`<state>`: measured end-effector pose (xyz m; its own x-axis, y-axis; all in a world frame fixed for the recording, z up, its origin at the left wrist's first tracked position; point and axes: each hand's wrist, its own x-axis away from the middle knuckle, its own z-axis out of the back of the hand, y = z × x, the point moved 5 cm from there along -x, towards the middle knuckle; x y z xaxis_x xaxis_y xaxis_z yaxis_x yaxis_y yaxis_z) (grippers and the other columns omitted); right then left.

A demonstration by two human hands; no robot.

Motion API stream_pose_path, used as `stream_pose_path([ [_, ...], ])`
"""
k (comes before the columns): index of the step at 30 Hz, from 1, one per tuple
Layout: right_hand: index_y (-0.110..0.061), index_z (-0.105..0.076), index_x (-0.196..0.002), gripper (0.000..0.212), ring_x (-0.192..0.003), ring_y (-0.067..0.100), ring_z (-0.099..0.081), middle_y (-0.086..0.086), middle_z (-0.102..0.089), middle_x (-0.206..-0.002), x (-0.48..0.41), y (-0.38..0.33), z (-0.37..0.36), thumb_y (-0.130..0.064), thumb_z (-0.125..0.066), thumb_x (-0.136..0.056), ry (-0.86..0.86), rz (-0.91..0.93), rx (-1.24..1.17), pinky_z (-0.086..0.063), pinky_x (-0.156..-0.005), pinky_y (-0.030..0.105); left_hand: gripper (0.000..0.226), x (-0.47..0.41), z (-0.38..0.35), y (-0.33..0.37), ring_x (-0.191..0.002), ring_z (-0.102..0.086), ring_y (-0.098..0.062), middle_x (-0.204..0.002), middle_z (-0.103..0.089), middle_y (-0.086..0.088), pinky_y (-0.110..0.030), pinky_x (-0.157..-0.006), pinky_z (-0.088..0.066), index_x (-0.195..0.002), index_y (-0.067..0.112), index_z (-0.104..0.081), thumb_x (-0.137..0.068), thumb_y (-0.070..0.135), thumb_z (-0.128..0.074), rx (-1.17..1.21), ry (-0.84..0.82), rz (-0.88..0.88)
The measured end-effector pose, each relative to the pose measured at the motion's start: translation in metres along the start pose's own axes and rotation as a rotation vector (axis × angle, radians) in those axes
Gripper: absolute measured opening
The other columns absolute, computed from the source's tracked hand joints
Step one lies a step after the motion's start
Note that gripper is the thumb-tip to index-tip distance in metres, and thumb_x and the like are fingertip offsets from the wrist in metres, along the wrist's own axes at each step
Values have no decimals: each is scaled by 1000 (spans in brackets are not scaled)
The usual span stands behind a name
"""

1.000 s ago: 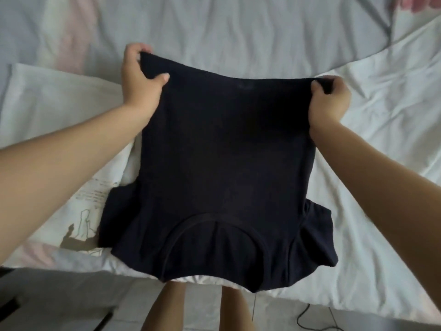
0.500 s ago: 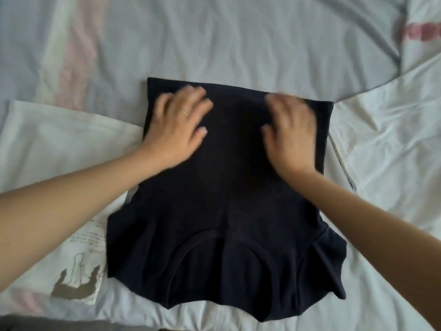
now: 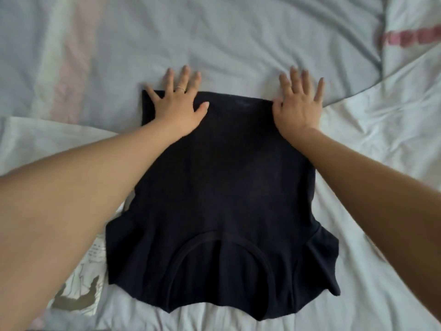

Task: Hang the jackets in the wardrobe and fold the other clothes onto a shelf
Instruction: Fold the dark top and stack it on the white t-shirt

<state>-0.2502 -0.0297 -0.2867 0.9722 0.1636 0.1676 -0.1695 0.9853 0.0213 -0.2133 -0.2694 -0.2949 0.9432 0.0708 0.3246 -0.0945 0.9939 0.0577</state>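
A dark navy cotton T-shirt point(image 3: 224, 192) is laid mid-bed on pale grey bedding point(image 3: 238, 44); its far edge is pressed by left hand point(image 3: 177, 105) and right hand point(image 3: 298, 105), fingers flat and splayed, nothing gripped; creases are best smoothed outward before folding

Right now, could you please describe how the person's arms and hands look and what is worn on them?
The left arm and right arm are bare, no sleeve in view, no watch or bracelet. The left hand wears a thin pale ring on one finger. Whether the right hand has one is unclear.
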Motion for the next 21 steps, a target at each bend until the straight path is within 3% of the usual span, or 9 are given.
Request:
stream_pose_path([
  [3, -10, -21, -151, 59, -146, 25, -16, 10, -19, -158, 52, -51, 7, -27, -39, -96, 177, 364, -63, -8, -119, 43, 67, 46, -4, 43, -147, 3, -26, -160, -2, -4, -64, -111, 1, -152, 14, -6, -96, 45, -26, -64, 186, -243],
  [5, -10, -23, -150, 58, -145, 22, -17, 9, -21, -157, 106, -70, -9, -33, -35, -98, 105, 686, -57, -13, -119, 41, 70, 93, -29, 61, -147, -1, -27, -160, -4, -9, -60, -114, -1, -151, 10, -12, -93, 47, -24, -113, 174, -450],
  [7, -16, -21, -151, 60, -145, 22, -18, 5, -19, -158, 137, -42, -29, -41, -31, -98, 12, 802, 45, -16, -118, 44, 71, 123, -54, 48, -147, -6, -29, -160, -8, -6, -64, -112, -5, -151, 13, -16, -91, 51, -25, -170, 134, -507],
  [10, -24, -18, -152, 64, -145, 23, -20, 3, -18, -158, 122, 37, -41, -47, -31, -93, -13, 518, 57, -14, -118, 45, 74, 125, -65, 14, -146, -4, -33, -160, -4, 1, -71, -107, -3, -152, 28, -8, -87, 57, -27, -189, 152, -421],
  [14, -18, -8, -153, 70, -146, 16, 2, 3, -5, -161, 91, 82, -33, -46, -25, -91, -137, 215, -188, 9, -116, 20, 73, 105, -58, 9, -145, 4, -35, -160, 4, 4, -74, -104, -2, -150, 37, 0, -85, 63, -23, -171, 92, -295],
  [15, -17, -8, -153, 69, -147, 15, 3, 1, -4, -161, 92, 76, -29, -43, -26, -92, -120, 140, -219, 8, -116, 20, 71, 103, -55, 11, -145, 5, -35, -160, 4, 4, -74, -104, -1, -150, 37, 0, -87, 61, -25, -134, 86, -252],
  [18, -15, -13, -153, 64, -148, 19, -4, 1, -6, -161, 119, 38, -13, -25, -38, -95, 34, -125, -272, -10, -117, 37, 63, 108, -46, 23, -146, 5, -34, -160, 3, 2, -73, -106, 1, -151, 33, -3, -95, 50, -25, 0, 90, -140],
  [19, -14, -17, -152, 64, -147, 22, -7, 4, -10, -160, 136, 15, -8, -22, -42, -93, 91, -102, -301, -11, -118, 40, 61, 115, -46, 32, -146, 4, -34, -160, 1, 0, -72, -107, 1, -151, 31, -5, -96, 47, -25, 17, 108, -143],
  [21, -18, -23, -151, 64, -146, 24, -14, 4, -17, -159, 183, -30, -15, -24, -44, -90, 75, 149, -327, -9, -118, 42, 61, 147, -57, 53, -146, -2, -33, -160, -3, -1, -71, -108, -3, -151, 28, -8, -96, 45, -26, 21, 121, -234],
])
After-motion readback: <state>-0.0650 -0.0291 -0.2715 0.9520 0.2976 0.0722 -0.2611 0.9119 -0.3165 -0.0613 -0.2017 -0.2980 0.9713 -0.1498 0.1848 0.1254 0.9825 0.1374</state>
